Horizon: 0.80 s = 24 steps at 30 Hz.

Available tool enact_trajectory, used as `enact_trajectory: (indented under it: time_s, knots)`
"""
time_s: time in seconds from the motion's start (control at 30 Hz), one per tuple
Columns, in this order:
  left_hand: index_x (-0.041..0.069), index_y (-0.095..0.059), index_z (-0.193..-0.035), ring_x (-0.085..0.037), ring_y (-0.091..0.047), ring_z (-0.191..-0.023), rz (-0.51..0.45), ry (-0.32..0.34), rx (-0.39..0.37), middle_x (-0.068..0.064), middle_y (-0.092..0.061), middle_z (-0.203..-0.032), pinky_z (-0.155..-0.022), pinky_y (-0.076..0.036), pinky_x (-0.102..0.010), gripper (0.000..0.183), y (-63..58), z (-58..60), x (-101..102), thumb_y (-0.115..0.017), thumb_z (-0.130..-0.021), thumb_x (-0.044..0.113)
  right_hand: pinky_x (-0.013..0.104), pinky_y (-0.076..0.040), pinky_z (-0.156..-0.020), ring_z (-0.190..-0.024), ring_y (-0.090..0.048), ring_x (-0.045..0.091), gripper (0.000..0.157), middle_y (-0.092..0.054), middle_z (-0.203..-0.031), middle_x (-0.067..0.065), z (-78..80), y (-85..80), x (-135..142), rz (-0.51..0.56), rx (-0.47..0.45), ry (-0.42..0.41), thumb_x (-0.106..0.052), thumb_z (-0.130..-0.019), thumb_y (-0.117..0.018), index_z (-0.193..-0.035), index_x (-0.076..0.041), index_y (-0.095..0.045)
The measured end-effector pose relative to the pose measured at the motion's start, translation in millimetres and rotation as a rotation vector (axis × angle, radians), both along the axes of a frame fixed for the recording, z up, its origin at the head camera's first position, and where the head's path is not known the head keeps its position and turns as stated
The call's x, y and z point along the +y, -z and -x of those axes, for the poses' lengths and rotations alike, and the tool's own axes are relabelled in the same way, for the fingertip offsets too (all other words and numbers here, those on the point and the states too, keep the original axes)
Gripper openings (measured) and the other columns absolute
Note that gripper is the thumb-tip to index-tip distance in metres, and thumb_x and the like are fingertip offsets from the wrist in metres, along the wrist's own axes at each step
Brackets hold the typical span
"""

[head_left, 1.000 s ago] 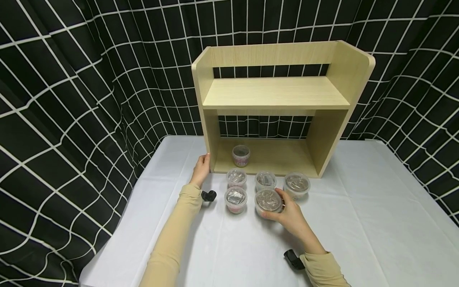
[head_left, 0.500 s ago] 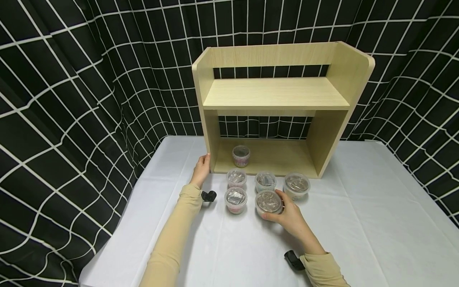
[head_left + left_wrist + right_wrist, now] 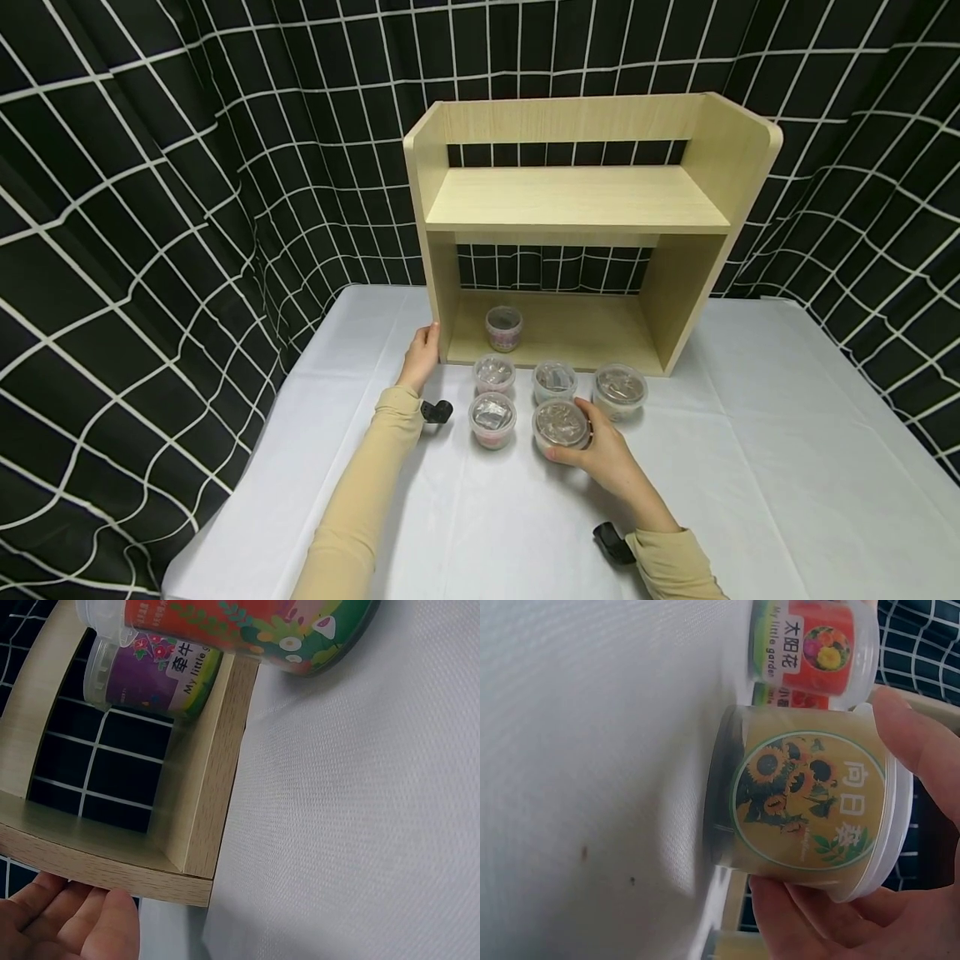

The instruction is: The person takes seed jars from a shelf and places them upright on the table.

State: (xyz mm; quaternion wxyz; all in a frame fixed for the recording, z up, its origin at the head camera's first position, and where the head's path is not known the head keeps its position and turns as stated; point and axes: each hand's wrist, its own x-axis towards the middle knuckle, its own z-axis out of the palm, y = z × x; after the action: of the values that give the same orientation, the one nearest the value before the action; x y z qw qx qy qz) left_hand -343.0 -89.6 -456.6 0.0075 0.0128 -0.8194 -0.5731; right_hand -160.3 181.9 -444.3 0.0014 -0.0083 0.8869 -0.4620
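My right hand (image 3: 606, 457) grips a lidded plastic tub (image 3: 561, 425) at the front of the group, thumb and fingers on opposite sides. In the right wrist view the tub's label (image 3: 802, 799) shows sunflowers, and its base is close to the white cloth. My left hand (image 3: 422, 358) touches the left side panel (image 3: 97, 862) of a wooden shelf unit (image 3: 577, 196), its fingers lying along the panel's outer face. On the lower shelf, near the left, stands a purple-labelled tub (image 3: 154, 675).
Several more lidded tubs stand before the shelf: a far-left one (image 3: 494, 373), a near-left one (image 3: 492, 422), a middle one (image 3: 555, 381) and a wide one (image 3: 620, 390) at right. Black curtains with a white grid (image 3: 187, 208) surround the white-covered table (image 3: 750, 467).
The head view has tilted very slightly. Both hands and all tubs stay where they were.
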Motion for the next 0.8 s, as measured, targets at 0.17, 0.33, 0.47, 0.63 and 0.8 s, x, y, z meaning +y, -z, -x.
enact_trajectory:
  time_s: [0.17,0.33,0.47,0.63,0.8]
  knots:
    - [0.004,-0.041,-0.135,-0.032,-0.047,-0.114,0.005,-0.002,0.003,-0.019,-0.051,-0.125,-0.096,-0.037,-0.045,0.060,0.2,-0.8,-0.3,-0.030,-0.098,0.050,0.056,-0.029,-0.099,-0.124,-0.034,0.044,0.097,-0.036,-0.136,0.030,0.4,1.4,-0.2,0.010,-0.002,0.000,-0.028,-0.068,-0.084,-0.139,0.005,-0.026]
    - [0.004,-0.042,-0.134,-0.032,-0.048,-0.112,0.001,-0.009,0.004,-0.019,-0.052,-0.122,-0.095,-0.037,-0.045,0.060,0.5,-0.6,-0.1,-0.031,-0.098,0.050,0.055,-0.032,-0.097,-0.123,-0.035,0.045,0.098,-0.033,-0.137,0.031,-0.8,-1.0,0.1,0.009,-0.014,-0.009,-0.028,-0.069,-0.084,-0.141,0.003,-0.025]
    - [0.004,-0.041,-0.135,-0.033,-0.045,-0.118,0.003,0.000,-0.003,-0.018,-0.049,-0.128,-0.097,-0.036,-0.045,0.061,0.0,-0.1,-0.5,-0.030,-0.098,0.051,0.054,-0.033,-0.097,-0.121,-0.037,0.047,0.101,-0.034,-0.137,0.032,-0.7,-6.7,2.3,0.011,-0.017,-0.031,-0.030,-0.068,-0.084,-0.142,0.002,-0.023]
    - [0.003,-0.041,-0.135,-0.034,-0.043,-0.120,0.004,-0.002,0.005,-0.019,-0.047,-0.131,-0.098,-0.035,-0.045,0.061,-0.2,0.0,-1.2,-0.030,-0.098,0.051,0.054,-0.032,-0.098,-0.120,-0.038,0.047,0.098,-0.036,-0.134,0.032,3.8,-15.7,6.6,0.026,-0.002,-0.053,-0.028,-0.070,-0.083,-0.142,0.002,-0.023]
    - [0.003,-0.040,-0.135,-0.033,-0.045,-0.118,0.001,0.004,0.003,-0.019,-0.048,-0.129,-0.097,-0.036,-0.046,0.063,2.7,1.0,-1.9,-0.029,-0.098,0.052,0.056,-0.032,-0.097,-0.119,-0.037,0.049,0.096,-0.037,-0.133,0.032,7.4,-25.5,9.8,-0.012,0.009,-0.065,-0.029,-0.073,-0.080,-0.142,0.002,-0.022]
